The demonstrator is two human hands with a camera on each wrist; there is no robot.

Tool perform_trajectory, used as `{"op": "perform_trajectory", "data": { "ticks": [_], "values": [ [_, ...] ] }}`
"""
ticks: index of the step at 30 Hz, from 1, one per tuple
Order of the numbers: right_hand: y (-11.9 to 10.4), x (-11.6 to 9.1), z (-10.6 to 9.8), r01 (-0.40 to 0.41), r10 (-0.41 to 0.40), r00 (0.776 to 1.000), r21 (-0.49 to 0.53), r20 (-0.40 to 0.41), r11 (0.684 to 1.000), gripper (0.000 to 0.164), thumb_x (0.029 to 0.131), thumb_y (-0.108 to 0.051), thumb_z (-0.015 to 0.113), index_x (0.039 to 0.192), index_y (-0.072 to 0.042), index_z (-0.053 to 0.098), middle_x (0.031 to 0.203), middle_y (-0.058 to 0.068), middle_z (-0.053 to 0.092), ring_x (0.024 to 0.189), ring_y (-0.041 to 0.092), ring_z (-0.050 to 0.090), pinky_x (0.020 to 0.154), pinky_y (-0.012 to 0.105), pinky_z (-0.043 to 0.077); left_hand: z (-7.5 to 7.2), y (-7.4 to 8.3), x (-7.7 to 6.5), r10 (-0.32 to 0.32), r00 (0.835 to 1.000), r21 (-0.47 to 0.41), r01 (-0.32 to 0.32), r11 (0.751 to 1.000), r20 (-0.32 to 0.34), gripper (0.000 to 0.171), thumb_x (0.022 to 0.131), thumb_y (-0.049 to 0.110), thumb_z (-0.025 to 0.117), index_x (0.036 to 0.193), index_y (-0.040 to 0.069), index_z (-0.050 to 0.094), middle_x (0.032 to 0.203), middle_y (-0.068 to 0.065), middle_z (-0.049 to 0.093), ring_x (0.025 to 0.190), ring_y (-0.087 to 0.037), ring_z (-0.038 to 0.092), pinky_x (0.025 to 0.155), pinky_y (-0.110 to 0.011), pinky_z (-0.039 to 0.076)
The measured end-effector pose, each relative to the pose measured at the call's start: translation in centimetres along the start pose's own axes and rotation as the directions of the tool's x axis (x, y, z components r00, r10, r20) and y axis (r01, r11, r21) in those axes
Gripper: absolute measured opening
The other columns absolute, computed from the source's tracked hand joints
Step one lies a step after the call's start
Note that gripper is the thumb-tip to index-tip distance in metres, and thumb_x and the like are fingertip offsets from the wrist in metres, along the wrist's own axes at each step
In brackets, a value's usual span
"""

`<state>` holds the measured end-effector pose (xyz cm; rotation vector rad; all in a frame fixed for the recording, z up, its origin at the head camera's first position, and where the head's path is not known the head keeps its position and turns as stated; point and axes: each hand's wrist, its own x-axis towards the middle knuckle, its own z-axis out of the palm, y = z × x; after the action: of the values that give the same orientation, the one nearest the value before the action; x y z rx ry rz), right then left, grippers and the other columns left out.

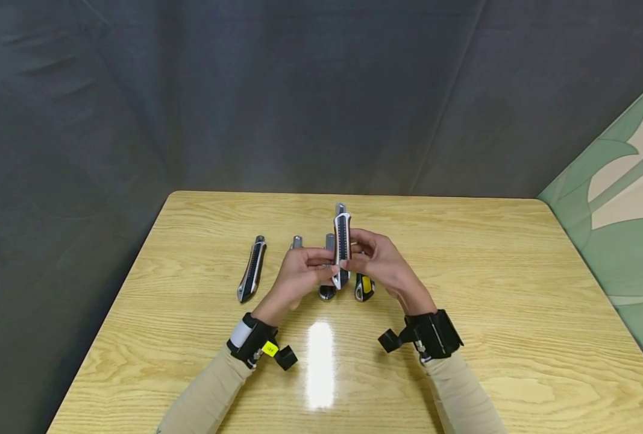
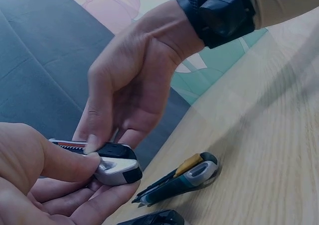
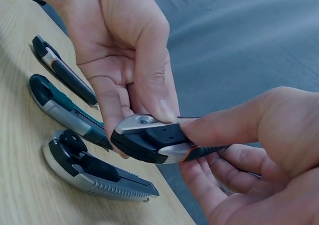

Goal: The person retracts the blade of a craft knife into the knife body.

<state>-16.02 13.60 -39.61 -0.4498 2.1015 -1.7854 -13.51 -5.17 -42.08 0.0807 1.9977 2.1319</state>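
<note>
Both hands hold one black and silver box cutter (image 1: pixel 341 244) upright above the table, its blade end pointing away. My left hand (image 1: pixel 302 272) pinches its lower end from the left side. From the right, my right hand (image 1: pixel 379 260) grips it with thumb and fingers. Orange trim shows along the cutter's body (image 3: pixel 154 141) in the right wrist view. Behind the hands lie a grey box cutter (image 3: pixel 99 172) and a green and grey one (image 3: pixel 65 108). A cutter with a yellow slider (image 1: pixel 364 288) lies under the right hand, partly hidden by it.
Another black and silver box cutter (image 1: pixel 252 270) lies at the left on the wooden table (image 1: pixel 516 289). A dark cloth (image 1: pixel 321 96) hangs behind the table's far edge. A leaf-patterned surface (image 1: pixel 625 241) borders the right side.
</note>
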Motion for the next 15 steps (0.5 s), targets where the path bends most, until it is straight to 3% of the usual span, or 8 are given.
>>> {"op": "perform_trajectory", "data": {
  "ticks": [6,15],
  "values": [
    [0.29,0.10,0.04,0.027,-0.027,1.000,-0.010,0.011,1.000,0.058,0.082,-0.003,0.069,0.135,-0.017,0.049,0.126,0.013,0.056,0.106,0.034,0.053,0.082,0.037,0.053,-0.14,-0.01,0.02,-0.008,1.000,-0.010,0.008,1.000,-0.001,0.030,0.080,0.001,0.071,0.109,-0.002,0.066,0.105,-0.023,0.068,0.085,-0.028,0.067,0.071,-0.033,0.061],
    [0.71,0.25,-0.11,-0.023,0.023,1.000,0.001,-0.005,1.000,0.058,0.080,-0.005,0.072,0.133,-0.015,0.051,0.123,0.015,0.059,0.104,0.026,0.058,0.082,0.035,0.056,-0.51,-0.16,0.28,-0.031,0.998,-0.014,0.032,0.999,0.057,0.029,0.080,0.000,0.070,0.108,-0.002,0.066,0.106,-0.025,0.067,0.086,-0.028,0.067,0.073,-0.036,0.061]
  ]
}}
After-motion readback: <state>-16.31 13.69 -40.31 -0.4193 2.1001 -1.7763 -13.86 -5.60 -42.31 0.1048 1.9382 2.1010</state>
